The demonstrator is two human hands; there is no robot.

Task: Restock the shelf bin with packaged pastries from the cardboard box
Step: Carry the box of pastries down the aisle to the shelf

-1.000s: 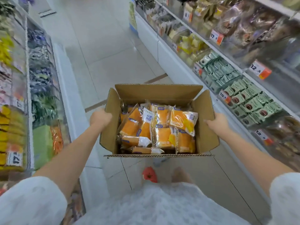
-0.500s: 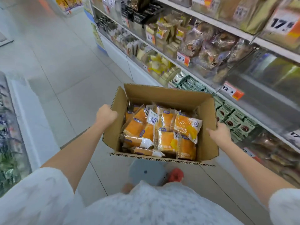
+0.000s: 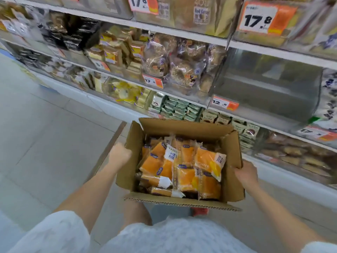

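I carry an open cardboard box (image 3: 184, 126) in front of me, low in the head view. Several orange packaged pastries (image 3: 182, 167) fill it. My left hand (image 3: 119, 154) grips the box's left wall from outside. On the opposite side, my right hand (image 3: 245, 172) grips the right wall. Up to the right, on the middle shelf, a clear shelf bin (image 3: 266, 84) looks bare inside, with a 12.8 price tag (image 3: 225, 104) at its lower left corner.
Shelves of bagged breads (image 3: 182, 66), yellow packs (image 3: 124, 91) and green packs (image 3: 175, 107) run along the right side. More pastries lie in the bottom shelf (image 3: 300, 157). Tiled aisle floor (image 3: 45, 134) spreads to the left.
My view has swung right and closer to the shelves; the bare bin now sits above the box. Both hands keep the same hold on the box walls.
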